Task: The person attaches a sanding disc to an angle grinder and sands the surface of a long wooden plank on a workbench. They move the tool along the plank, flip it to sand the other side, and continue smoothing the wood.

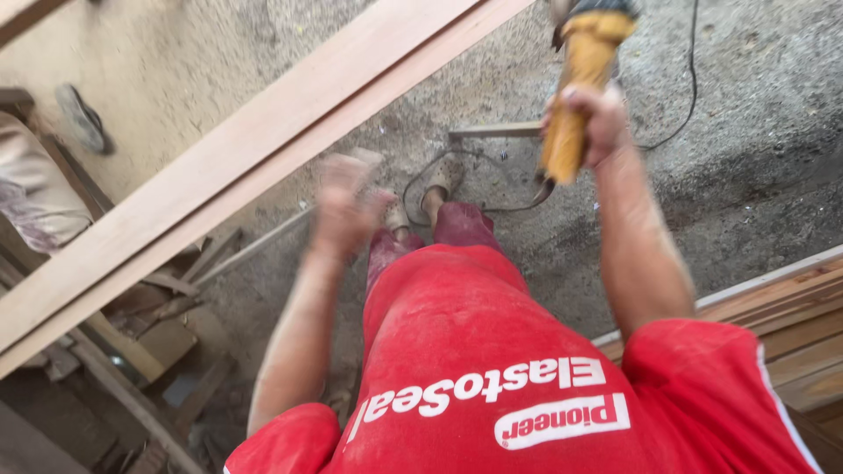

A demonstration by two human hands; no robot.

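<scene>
My right hand (590, 123) grips a yellow power tool (580, 88). It stands almost upright over the dusty floor (746, 132), its top end pointing away from me. My left hand (344, 206) is blurry; I cannot tell if it is open. A long wooden plank (263, 149) slants beyond it.

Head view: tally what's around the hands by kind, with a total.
Yellow power tool, gripped in right hand: 1
Long wooden plank, beyond the blurred, empty left hand: 1
Black cord on the floor: 1
Total: 3
</scene>
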